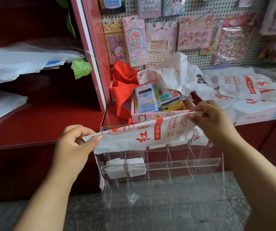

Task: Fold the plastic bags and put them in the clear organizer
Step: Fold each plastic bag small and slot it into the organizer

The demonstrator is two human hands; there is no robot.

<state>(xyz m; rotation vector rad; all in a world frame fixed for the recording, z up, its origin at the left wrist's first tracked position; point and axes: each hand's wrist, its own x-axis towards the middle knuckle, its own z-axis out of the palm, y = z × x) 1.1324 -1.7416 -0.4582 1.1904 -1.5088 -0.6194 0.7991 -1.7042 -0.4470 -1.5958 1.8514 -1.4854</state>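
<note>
Bag in hand: your white plastic bag (144, 135) with red print hangs stretched in the air, just in front of the clear organizer (184, 162).
Left hand: your left hand (74, 147) pinches the bag's lower left end between thumb and fingers.
Right hand: your right hand (212, 120) pinches the upper right end, held higher, so the bag slopes up to the right.
Organizer: it stands on the grey floor (167, 205) against the red surface (34, 127); two folded bags (125, 167) sit in its lower left compartments, and what seem to be more folded ones fill the upper row, partly hidden.
Behind it: a pink box (152, 116) holding a blue calculator (146, 97), with red cloth (124, 84) to its left.
Loose bags: more printed bags (240, 90) lie spread on the surface to your right.
Wall: a white pegboard (200, 60) hung with sticker packs (194, 37).
Left side: a red shelf unit (87, 39) holding plastic sheets (17, 60), with a green leaf (81, 67) in front of it.
</note>
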